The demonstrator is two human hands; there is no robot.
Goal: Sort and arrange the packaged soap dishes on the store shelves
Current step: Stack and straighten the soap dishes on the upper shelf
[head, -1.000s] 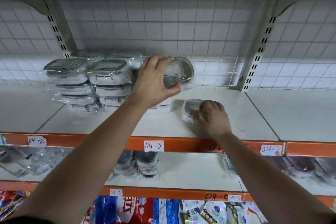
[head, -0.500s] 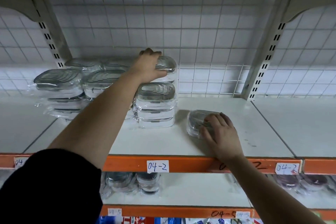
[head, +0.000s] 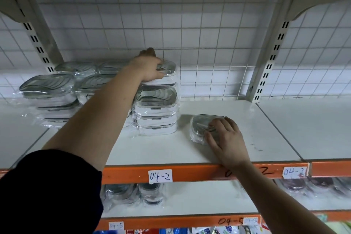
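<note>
- Our left hand [head: 150, 68] curls over the top soap dish [head: 168, 66] on the stack [head: 157, 112]; we should square it before releasing.
- Our right hand [head: 226, 138] lies flat, fingers straight, on the lone soap dish [head: 199, 127] nearby.

Ahead of me a white wire grid [head: 209, 30] stands before pale wall tiles, flanked by a left slotted upright [head: 36, 43] and a right slotted upright [head: 273, 53]. A paper 04-2 label [head: 160, 176] sticks on the orange rail [head: 199, 173] — lower down, a 04-5 label [head: 116, 225] and colourful packets [head: 171, 231].
</note>
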